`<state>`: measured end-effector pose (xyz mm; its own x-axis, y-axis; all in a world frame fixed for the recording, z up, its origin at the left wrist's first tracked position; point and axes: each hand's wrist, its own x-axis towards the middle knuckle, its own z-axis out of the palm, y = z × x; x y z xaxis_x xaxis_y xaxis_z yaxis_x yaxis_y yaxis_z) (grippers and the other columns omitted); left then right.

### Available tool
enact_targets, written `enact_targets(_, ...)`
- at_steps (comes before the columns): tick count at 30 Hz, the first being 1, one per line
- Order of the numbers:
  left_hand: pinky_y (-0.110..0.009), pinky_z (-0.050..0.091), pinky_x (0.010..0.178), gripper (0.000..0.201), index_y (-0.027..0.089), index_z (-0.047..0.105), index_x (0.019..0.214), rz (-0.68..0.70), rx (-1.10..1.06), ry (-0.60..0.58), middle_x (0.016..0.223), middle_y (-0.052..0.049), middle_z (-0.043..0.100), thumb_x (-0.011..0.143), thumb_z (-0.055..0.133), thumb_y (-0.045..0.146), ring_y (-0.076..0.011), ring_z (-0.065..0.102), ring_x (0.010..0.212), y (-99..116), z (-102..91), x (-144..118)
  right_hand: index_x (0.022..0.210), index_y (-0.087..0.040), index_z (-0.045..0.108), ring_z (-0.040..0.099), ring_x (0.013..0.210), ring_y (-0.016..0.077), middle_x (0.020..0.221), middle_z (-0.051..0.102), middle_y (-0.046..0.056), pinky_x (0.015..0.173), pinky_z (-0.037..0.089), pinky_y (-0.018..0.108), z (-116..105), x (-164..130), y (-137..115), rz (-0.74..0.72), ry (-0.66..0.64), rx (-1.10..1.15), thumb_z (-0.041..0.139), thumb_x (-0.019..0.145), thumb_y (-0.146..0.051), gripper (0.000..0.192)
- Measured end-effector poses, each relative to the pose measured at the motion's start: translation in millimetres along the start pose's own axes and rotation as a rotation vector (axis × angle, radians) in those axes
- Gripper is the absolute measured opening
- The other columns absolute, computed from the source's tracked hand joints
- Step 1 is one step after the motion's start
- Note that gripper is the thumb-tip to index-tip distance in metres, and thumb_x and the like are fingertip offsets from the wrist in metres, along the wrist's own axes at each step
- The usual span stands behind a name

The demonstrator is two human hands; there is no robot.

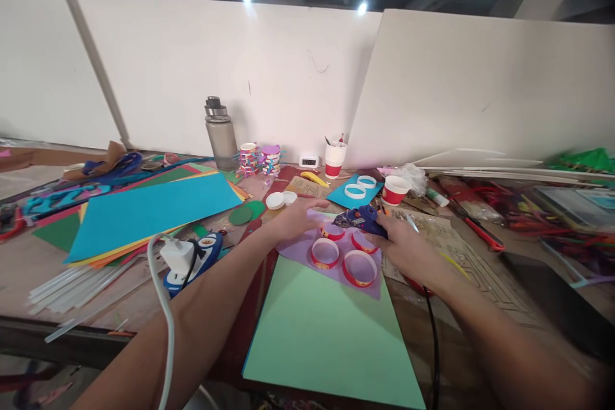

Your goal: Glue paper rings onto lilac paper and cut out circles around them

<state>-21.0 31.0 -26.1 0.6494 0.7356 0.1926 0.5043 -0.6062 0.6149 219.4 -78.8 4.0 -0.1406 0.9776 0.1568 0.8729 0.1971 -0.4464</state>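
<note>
My right hand [403,242] is closed around the handle of a dark blue hot glue gun [366,219]. The gun's nozzle points left, over the far red-and-white paper cup ring [331,231]. My left hand [302,218] reaches over the left edge of a purple sheet [300,246], beside that ring, its fingers stretched out and holding nothing visible. More rings stand on the purple sheet: one at front left [325,254], one at front right [360,268] and one partly hidden by the gun [364,241]. Beneath lies a stack of light green paper [327,333].
Blue paper [158,214], clear glue sticks [81,288] and a power strip [211,250] with a white charger lie left. Behind are a bottle [221,138], paper cups [396,190] and white rings [355,191] on blue card. A black cord [435,346] runs down the right.
</note>
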Motion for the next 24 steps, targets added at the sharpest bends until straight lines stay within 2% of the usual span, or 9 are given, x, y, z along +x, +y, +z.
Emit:
enact_targets(2,-0.037,0.04,0.108,0.059,0.024,0.053,0.137,0.076,-0.046,-0.095,0.141,-0.007,0.057,0.082,0.068,0.039,-0.0249,0.052,0.129,-3.7,4.1,1.5,0.093,-0.018,0.061,0.06,0.079,0.0195,0.09,0.069,0.009,0.067,0.039,0.027,2.5,0.1,1.8,0.0,0.017,-0.002,0.049,0.091,-0.022,0.013)
enact_targets(4,-0.039,0.038,0.109,0.062,0.025,0.049,0.142,0.102,-0.086,-0.14,0.143,-0.008,0.056,0.084,0.066,0.042,-0.0257,0.049,0.131,-9.0,7.8,2.4,0.092,-0.018,0.061,0.06,0.076,0.0191,0.088,0.069,0.009,0.065,0.038,0.027,5.0,0.4,4.2,0.014,0.02,0.001,0.049,0.091,-0.022,0.013)
enact_targets(9,-0.042,0.037,0.11,0.06,0.026,0.045,0.145,0.073,-0.132,-0.093,0.14,-0.009,0.058,0.089,0.059,0.045,-0.0261,0.046,0.135,-17.9,12.3,3.2,0.091,-0.017,0.06,0.058,0.074,0.019,0.085,0.068,0.008,0.064,0.037,0.027,8.7,1.5,9.4,0.017,0.018,0.019,0.051,0.089,-0.023,0.011)
enact_targets(14,-0.04,0.035,0.111,0.05,0.025,0.053,0.137,0.068,-0.077,-0.099,0.135,-0.006,0.062,0.089,0.06,0.039,-0.0244,0.046,0.134,-11.2,13.1,1.9,0.092,-0.018,0.059,0.059,0.073,0.0181,0.085,0.068,0.007,0.064,0.037,0.027,9.4,0.9,7.9,0.017,0.024,0.038,0.05,0.089,-0.024,0.012)
enact_targets(19,-0.038,0.035,0.112,0.062,0.026,0.044,0.144,0.014,-0.079,-0.084,0.139,-0.003,0.059,0.086,0.063,0.035,-0.0231,0.045,0.134,-4.5,14.3,-1.1,0.094,-0.018,0.059,0.06,0.079,0.0198,0.089,0.068,0.009,0.067,0.037,0.028,10.8,0.3,6.0,0.012,0.031,0.01,0.048,0.091,-0.025,0.014)
enact_targets(24,-0.04,0.037,0.11,0.064,0.026,0.042,0.146,-0.008,-0.076,-0.081,0.139,-0.004,0.059,0.086,0.062,0.037,-0.0251,0.047,0.133,-1.6,16.0,-3.0,0.093,-0.018,0.058,0.06,0.079,0.0196,0.09,0.069,0.008,0.067,0.038,0.027,11.4,0.8,6.8,0.029,0.028,0.006,0.048,0.092,-0.024,0.012)
